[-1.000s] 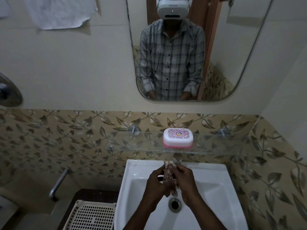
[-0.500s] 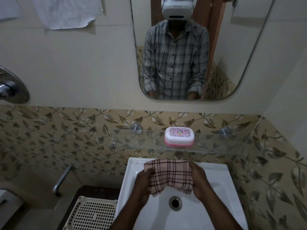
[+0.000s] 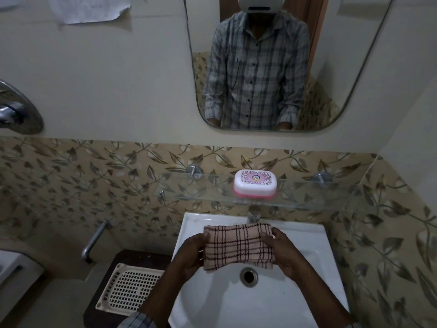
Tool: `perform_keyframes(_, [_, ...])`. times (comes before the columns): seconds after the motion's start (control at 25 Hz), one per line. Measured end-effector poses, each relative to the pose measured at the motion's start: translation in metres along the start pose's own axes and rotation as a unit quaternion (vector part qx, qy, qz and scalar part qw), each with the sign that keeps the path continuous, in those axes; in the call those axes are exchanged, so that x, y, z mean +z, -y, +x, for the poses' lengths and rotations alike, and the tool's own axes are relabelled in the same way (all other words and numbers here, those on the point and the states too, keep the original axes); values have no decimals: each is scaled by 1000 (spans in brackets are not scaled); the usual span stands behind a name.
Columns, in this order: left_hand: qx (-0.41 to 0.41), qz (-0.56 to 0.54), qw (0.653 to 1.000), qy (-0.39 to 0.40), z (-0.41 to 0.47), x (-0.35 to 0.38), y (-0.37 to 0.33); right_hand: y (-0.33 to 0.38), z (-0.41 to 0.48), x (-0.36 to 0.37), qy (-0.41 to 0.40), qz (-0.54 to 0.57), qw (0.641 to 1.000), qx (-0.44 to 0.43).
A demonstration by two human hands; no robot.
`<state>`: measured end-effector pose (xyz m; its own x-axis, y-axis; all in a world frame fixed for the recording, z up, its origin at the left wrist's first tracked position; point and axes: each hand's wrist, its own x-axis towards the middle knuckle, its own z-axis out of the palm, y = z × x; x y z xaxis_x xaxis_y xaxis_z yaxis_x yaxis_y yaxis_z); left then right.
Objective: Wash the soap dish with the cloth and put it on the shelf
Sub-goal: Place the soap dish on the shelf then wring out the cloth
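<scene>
A pink and white soap dish [image 3: 255,184] with its lid on stands on the glass shelf [image 3: 201,197] above the basin. Over the white sink [image 3: 236,301] I hold a pink checked cloth [image 3: 236,247] spread flat between both hands. My left hand [image 3: 194,254] grips its left edge and my right hand [image 3: 283,252] grips its right edge. The cloth hides most of the tap [image 3: 254,215] behind it.
The sink drain [image 3: 248,276] lies just below the cloth. A white perforated tray [image 3: 127,290] sits on a dark stand to the left of the sink. A metal pipe [image 3: 94,240] juts from the wall at left. A mirror [image 3: 354,55] hangs above the shelf.
The cloth was bunched up between my hands a second ago; it has been opened out and is now stretched wide between them, held a little higher over the basin.
</scene>
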<state>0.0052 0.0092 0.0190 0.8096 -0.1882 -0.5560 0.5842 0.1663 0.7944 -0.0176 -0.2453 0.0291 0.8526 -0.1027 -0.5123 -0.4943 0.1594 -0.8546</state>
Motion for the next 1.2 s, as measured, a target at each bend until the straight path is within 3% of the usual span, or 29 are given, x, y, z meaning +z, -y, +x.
perform_keyframes(0.16, [31, 44, 996, -73, 4, 21, 14, -12, 11, 2, -65, 58, 996, 18])
perform_keyframes(0.28, [51, 53, 988, -135, 10, 11, 18, -21, 20, -2, -116, 42, 992, 2])
perform_keyframes(0.44, [67, 88, 978, -178, 14, -8, 12, -21, 23, 15, -86, 21, 996, -6])
perform_keyframes(0.56, [59, 31, 985, -161, 13, -42, -4, -10, 25, 44, -39, 34, 998, -22])
perform_keyframes(0.72, [75, 21, 979, -187, 5, -126, -24, -16, 32, 121, 12, 18, 1000, -14])
perform_keyframes(0.92, [111, 89, 947, -290, 11, -242, -32, -62, 58, 269, 25, -60, 998, -22])
perform_keyframes(1.2, [55, 144, 924, -351, 63, -367, 51, -188, 109, 382, -32, -116, 992, 46])
